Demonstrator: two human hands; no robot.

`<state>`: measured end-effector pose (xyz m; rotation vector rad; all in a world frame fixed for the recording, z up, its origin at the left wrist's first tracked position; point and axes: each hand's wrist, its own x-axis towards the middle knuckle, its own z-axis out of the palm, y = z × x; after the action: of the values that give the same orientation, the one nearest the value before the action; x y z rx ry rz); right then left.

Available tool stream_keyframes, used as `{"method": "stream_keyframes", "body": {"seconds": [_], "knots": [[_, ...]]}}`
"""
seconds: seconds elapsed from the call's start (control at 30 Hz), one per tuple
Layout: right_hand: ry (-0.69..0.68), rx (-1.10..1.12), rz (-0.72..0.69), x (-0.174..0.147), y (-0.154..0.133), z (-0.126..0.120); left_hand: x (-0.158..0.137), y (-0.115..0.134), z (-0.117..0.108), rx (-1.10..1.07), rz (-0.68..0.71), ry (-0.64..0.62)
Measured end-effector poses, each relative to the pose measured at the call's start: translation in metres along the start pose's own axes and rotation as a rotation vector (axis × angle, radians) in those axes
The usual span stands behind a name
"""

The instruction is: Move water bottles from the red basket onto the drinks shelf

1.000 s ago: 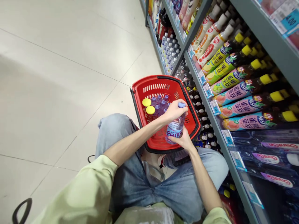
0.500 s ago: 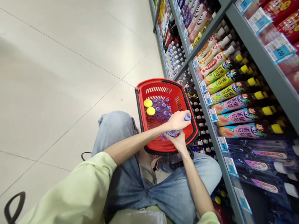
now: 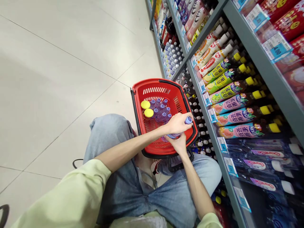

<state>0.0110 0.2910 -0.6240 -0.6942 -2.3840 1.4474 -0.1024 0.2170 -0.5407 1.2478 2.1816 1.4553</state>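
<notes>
My left hand (image 3: 178, 123) is closed round a bottle with a purple cap (image 3: 188, 120), which sticks out past the thumb side. Just below it, my right hand (image 3: 178, 144) curls round a clear bottle body (image 3: 174, 135); whether this belongs to the same bottle is hidden by the fingers. Both hands are over the front right part of a red shopping basket (image 3: 140, 139). Inside stand several small bottles with purple caps (image 3: 162, 107), next to two containers with yellow lids (image 3: 148, 112).
Shelves of drinks line the right side, with tea bottles (image 3: 237, 114) and price tags (image 3: 277, 49) close by. Light floor tiles (image 3: 59, 69) spread to the left. My bent knees (image 3: 110, 133) flank the basket, whose black handle (image 3: 136, 114) lies along its rim.
The whole view has shifted slightly, so the basket, hands and shelves sit a little further left. Both hands keep nearly the same hold over the basket.
</notes>
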Motion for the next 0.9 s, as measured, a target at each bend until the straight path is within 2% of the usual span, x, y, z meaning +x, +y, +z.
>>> {"method": "stream_keyframes", "body": {"seconds": [0.43,0.73,0.8,0.9], "knots": [[0.024,0.032,-0.057,0.001,0.002,-0.001,-0.002,0.001,0.001,0.017,-0.023,-0.035],[0.047,-0.008,-0.007,-0.003,-0.004,0.0,-0.002,-0.001,-0.001,0.004,0.008,-0.04],[0.059,-0.011,-0.012,-0.005,-0.008,-0.003,-0.002,0.004,-0.008,-0.064,0.067,-0.092],[0.037,0.019,-0.042,-0.009,-0.02,-0.014,0.001,0.015,-0.019,-0.357,0.165,-0.192]]}}
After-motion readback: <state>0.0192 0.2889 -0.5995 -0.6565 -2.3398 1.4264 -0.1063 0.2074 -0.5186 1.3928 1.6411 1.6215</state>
